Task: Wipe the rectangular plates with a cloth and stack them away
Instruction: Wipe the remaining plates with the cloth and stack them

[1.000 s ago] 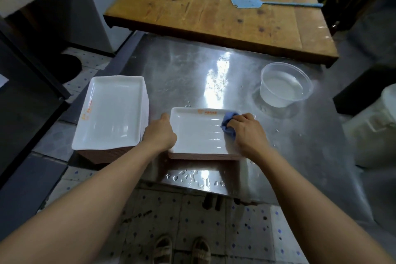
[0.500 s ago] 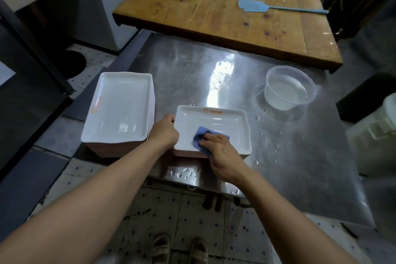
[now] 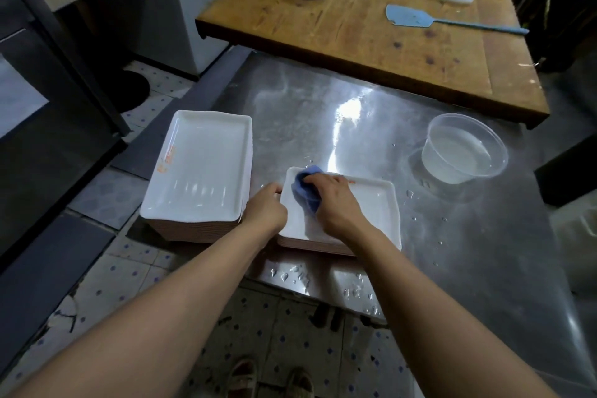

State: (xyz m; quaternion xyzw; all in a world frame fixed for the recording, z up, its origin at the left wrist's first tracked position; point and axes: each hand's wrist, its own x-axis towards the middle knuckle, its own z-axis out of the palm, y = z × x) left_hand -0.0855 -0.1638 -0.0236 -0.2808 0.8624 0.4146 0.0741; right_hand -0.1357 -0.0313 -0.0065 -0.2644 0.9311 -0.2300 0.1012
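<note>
R hand (image 3: 336, 203) clamped on blue cloth (image 3: 303, 189), pressing far-left corner of top plate (image 3: 371, 210), frame ctr | L hand (image 3: 266, 210) grips plate's left rim | plate stack (image 3: 200, 165) just left | water tub (image 3: 465, 149) right on steel tabletop (image 3: 323, 100)

Steel table (image 3: 355, 126): wet, water droplets near front edge. On it: tall stack of white rectangular plates (image 3: 200, 168) at left, shorter plate stack (image 3: 371, 213) centre-front, clear water tub (image 3: 465, 149) right.
</note>
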